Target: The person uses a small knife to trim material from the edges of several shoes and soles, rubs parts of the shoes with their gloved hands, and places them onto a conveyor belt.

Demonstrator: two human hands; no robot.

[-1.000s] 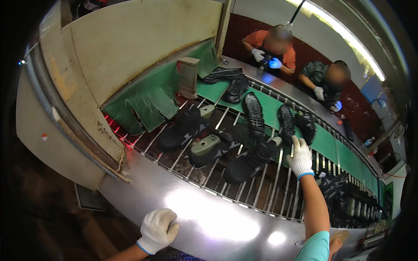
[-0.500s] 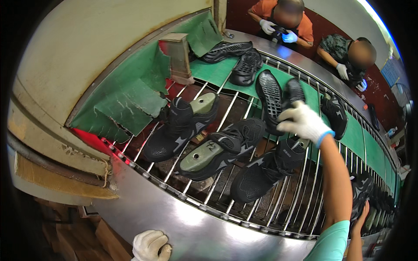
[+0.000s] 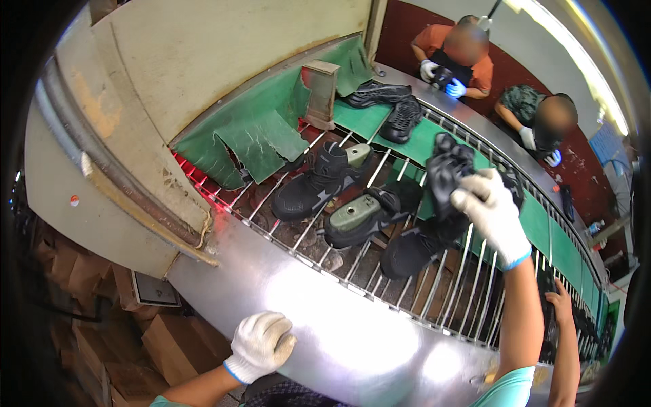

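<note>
My right hand [image 3: 491, 210], in a white knit glove with a blue cuff, grips black shoe soles [image 3: 447, 166] above the conveyor; motion blurs them and I cannot tell how many it holds. My left hand [image 3: 263, 344], in a matching glove, is curled closed over the steel ledge, with nothing visible in it. Below and left of my right hand, several black shoes lie on the metal rods: one dark shoe [image 3: 312, 186] at the left, one with a green last [image 3: 352, 220] in the middle, and one [image 3: 413, 251] nearest my right hand.
Two black soles [image 3: 401, 121] lie on the green belt [image 3: 359, 121] at the back. Torn green flaps [image 3: 261, 146] hang by the pale machine wall. Another hand [image 3: 561, 302] reaches in at right. Two people work across the conveyor. Cardboard boxes [image 3: 180, 349] sit below left.
My right hand has closed on the soles and raised them off the belt. My left hand shows more fully, further over the ledge. The whole view has shifted.
</note>
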